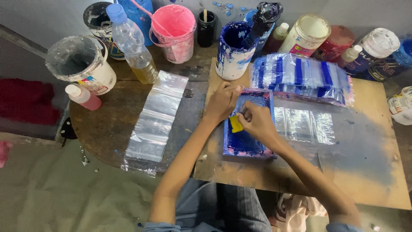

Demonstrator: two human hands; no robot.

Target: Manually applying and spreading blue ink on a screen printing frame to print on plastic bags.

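A blue frame (249, 129) is laid on the board (365, 172), long axis running away from the person. Its far end is pressed by the left hand (221, 103); a yellow squeegee (235, 123) is pinched in the right hand (257, 122).

pink bucket (177, 30) | plastic bottle (134, 45) | white tub (81, 64) | printed bags (302, 77)

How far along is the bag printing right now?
Done: a pile of blue-striped bags behind the frame. In hand: the left hand steadies the blue screen frame while the right hand presses a yellow squeegee. Left: clear bags unprinted.
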